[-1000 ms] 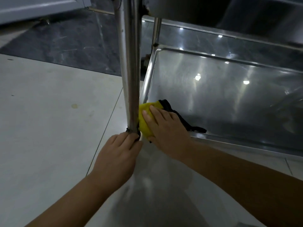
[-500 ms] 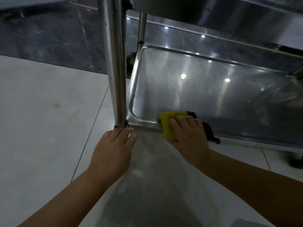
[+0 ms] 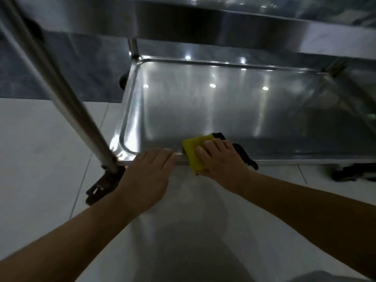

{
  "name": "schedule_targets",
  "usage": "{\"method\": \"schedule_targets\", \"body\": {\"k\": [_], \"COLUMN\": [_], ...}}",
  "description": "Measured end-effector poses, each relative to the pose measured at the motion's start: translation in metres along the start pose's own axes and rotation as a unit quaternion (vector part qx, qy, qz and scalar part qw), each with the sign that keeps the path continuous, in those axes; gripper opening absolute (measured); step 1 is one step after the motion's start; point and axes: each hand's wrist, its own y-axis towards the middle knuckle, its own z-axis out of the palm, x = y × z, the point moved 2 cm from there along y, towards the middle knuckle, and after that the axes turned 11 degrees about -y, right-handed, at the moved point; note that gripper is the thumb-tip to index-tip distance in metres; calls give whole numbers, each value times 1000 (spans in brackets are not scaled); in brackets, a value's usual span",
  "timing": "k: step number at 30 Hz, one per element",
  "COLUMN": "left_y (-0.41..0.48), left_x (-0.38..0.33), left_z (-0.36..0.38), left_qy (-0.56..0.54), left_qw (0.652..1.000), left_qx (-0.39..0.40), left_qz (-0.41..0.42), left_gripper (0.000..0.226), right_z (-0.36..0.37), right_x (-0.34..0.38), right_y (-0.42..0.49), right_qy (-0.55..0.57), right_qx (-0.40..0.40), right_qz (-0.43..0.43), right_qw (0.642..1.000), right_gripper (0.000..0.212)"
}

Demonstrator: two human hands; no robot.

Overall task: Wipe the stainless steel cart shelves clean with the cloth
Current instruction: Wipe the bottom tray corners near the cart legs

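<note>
**Cloth slides R along the front lip, L hand hops onto the rim**

Here we go: the yellow cloth (image 3: pixel 192 153) has left the corner by the upright post (image 3: pixel 67 102) and now sits further R, draped over the front rim (image 3: pixel 305 158) of the bottom shelf (image 3: pixel 203 102). Its black part trails out behind the knuckles. The right hand (image 3: pixel 221 161) is flat on top, fingers straight and close together, pressing the cloth down onto the lip. Thumb's hidden, can't tell what it's doing.

The left hand (image 3: pixel 148 176) has come up from near the post's foot. It's now palm-down on the rim just beside the cloth, fingers together, gripping nothing, prob. bracing.

What it means: the corner looks dealt with and the pass is working along the front edge. Most of the rim to the R, and the pan itself, prob. still to do. The upper shelf (image 3: pixel 223 19) is barely in shot.
</note>
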Motion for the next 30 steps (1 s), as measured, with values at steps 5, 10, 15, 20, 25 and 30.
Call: {"method": "schedule_targets", "body": {"k": [5,10,15,20,25,30], "left_y": [101,184,226,234,231,224], "left_x": [-67,-153,-212,-229,-212,-193], "left_z": [30,67,102,122,126,115], "left_qy": [23,19,5,1,-12,-63], "left_qw": [990,973,974,979,990,993], "left_qx": [50,74,117,135,111,96], "left_qz": [133,218,196,155,84,19], "left_gripper": [42,35,42,49,55,64], "right_z": [15,34,50,61,58,51], "right_x": [-97,-195,-282,-340,-318,-240], "right_y": [-96,-193,-278,-335,-315,-237], "right_qy": [-25,-56,-65,-74,-4,74], "right_qx": [56,100,170,241,222,127], "right_qz": [56,136,209,273,321,224], "right_qw": [997,984,961,928,921,963], "right_gripper": [72,78,79,83,81,88]}}
